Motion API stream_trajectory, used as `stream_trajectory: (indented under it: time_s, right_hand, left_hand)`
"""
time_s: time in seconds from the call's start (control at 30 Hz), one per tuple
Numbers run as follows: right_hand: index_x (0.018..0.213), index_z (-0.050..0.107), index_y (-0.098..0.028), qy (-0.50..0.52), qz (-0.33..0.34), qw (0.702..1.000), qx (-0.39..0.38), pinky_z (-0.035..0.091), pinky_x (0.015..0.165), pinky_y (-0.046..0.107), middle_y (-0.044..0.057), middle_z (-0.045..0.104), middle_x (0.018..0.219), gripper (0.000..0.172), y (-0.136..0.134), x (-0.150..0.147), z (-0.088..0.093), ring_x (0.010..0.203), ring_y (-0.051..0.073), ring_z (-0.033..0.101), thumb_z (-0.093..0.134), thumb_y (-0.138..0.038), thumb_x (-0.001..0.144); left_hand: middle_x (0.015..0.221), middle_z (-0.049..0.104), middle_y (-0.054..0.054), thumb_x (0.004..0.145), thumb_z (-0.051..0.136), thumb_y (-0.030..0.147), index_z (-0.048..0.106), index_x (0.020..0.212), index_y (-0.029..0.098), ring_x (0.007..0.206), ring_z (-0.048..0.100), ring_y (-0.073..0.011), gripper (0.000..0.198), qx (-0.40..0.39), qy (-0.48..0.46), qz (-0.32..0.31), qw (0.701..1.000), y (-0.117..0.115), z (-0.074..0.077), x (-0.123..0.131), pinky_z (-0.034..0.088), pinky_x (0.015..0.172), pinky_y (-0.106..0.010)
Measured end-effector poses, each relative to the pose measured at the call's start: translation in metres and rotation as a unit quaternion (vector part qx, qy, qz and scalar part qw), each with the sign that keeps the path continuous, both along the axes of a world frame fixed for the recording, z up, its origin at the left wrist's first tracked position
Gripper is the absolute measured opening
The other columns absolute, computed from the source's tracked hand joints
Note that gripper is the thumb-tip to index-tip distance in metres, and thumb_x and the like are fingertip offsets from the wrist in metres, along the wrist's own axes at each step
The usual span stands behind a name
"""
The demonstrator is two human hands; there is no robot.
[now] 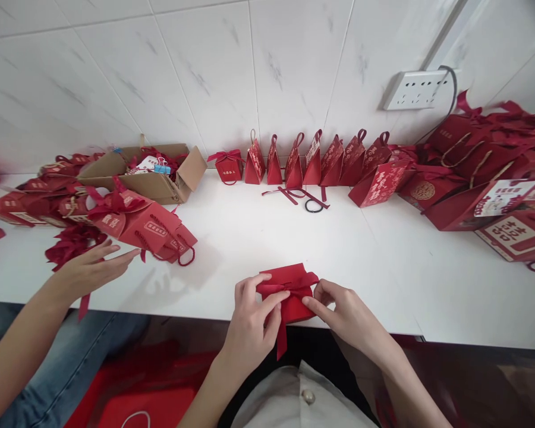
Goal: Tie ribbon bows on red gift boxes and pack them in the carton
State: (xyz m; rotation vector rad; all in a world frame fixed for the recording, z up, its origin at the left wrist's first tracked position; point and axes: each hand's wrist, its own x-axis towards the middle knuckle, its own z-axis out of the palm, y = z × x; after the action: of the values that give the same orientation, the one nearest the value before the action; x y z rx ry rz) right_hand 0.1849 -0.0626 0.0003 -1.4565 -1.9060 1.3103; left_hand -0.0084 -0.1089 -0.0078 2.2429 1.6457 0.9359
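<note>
At the table's front edge lies a small red gift box (298, 310) with a dark red ribbon (282, 340) across its top. My left hand (255, 309) presses on the box's left side, thumb and fingers closed on the ribbon near the middle. My right hand (339, 306) pinches the ribbon at the box's right side. One ribbon tail hangs down over the front edge of the table.
A co-worker's hand (87, 270) is at the left, beside red gift boxes (149, 223). Behind stand an open cardboard box (154, 187), a row of red triangular boxes (294, 169) and loose ribbon (289, 195). More red boxes (455, 202) are piled right, under a socket strip (417, 90).
</note>
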Motion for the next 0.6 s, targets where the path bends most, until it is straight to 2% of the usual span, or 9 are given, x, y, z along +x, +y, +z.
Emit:
stream_trajectory:
  time_s: [0.17, 0.33, 0.47, 0.6]
  right_hand:
    - [0.063, 0.036, -0.022, -0.007, -0.01, 1.0, -0.016, 0.033, 0.053, 0.027, -0.002, 0.046, 0.061, 0.034, -0.001, -0.002, -0.002, 0.055, 0.013, 0.037, 0.049, -0.044, 0.085]
    - [0.065, 0.041, -0.022, 0.04, -0.059, 0.997, 0.024, 0.039, 0.063, 0.03, 0.0, 0.049, 0.069, 0.031, 0.007, -0.014, -0.007, 0.064, 0.016, 0.045, 0.049, -0.044, 0.085]
    - [0.064, 0.045, -0.021, 0.096, -0.08, 0.992, 0.026, 0.042, 0.081, 0.036, 0.006, 0.053, 0.092, 0.032, 0.009, -0.017, -0.012, 0.086, 0.021, 0.054, 0.052, -0.046, 0.083]
    - [0.063, 0.047, -0.021, 0.182, -0.091, 0.979, -0.021, 0.043, 0.088, 0.037, 0.01, 0.051, 0.116, 0.035, 0.006, -0.017, -0.018, 0.119, 0.027, 0.044, 0.055, -0.049, 0.082]
  left_hand:
    - [0.138, 0.034, -0.009, 0.087, 0.042, 0.01, 0.059, 0.112, 0.022, 0.13, 0.03, -0.0275, 0.033, -0.025, -0.032, -0.019, 0.999, 0.003, -0.005, 0.004, 0.039, 0.103, -0.047]
    - [0.144, 0.029, -0.007, 0.09, 0.04, 0.017, 0.057, 0.116, 0.023, 0.135, 0.027, -0.0266, 0.031, -0.072, -0.092, 0.005, 0.993, 0.016, -0.013, 0.003, 0.034, 0.108, -0.047]
    - [0.144, 0.03, -0.007, 0.091, 0.041, 0.021, 0.058, 0.114, 0.024, 0.135, 0.029, -0.025, 0.029, -0.08, -0.138, 0.007, 0.987, 0.023, -0.019, 0.002, 0.036, 0.107, -0.045]
    - [0.144, 0.031, -0.007, 0.091, 0.041, 0.02, 0.058, 0.116, 0.024, 0.134, 0.032, -0.0246, 0.031, -0.054, -0.148, 0.004, 0.988, 0.023, -0.022, 0.002, 0.038, 0.107, -0.043]
